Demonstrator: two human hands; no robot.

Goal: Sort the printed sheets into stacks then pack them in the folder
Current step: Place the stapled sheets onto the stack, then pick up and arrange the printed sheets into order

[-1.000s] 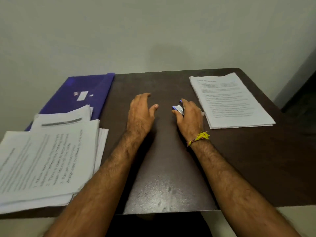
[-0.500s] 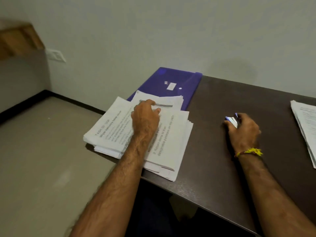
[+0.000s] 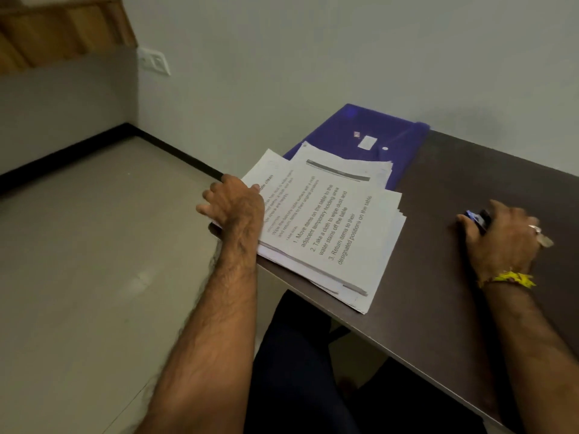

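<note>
Left hand: the left hand (image 3: 233, 203) lay at the outer edge of the paper pile, fingers curled over that edge where it overhung the worktop; whether it had pinched any sheets could not be told.
Right hand: the right hand (image 3: 501, 236) rested on the worktop well apart from the pile, closed around a small blue and black object (image 3: 476, 219), possibly a stapler.
Printed sheets: the loose pile of printed sheets (image 3: 329, 227) sat skewed at the worktop's (image 3: 454, 277) near corner, edges fanned and uneven, its far end overlapping the folder.
Folder: the blue folder (image 3: 376, 136) lay flat and closed behind the pile, against the wall.
Step in hand: judged to be taking hold of the pile, or its top sheets, to begin sorting.
Doing it well: the overhanging edge offered a thumb-under grip; lifting only the top set, kept level, would have saved the fanned sheets below from sliding off.
Risk: dragging sideways could have spilled sheets to the floor.
</note>
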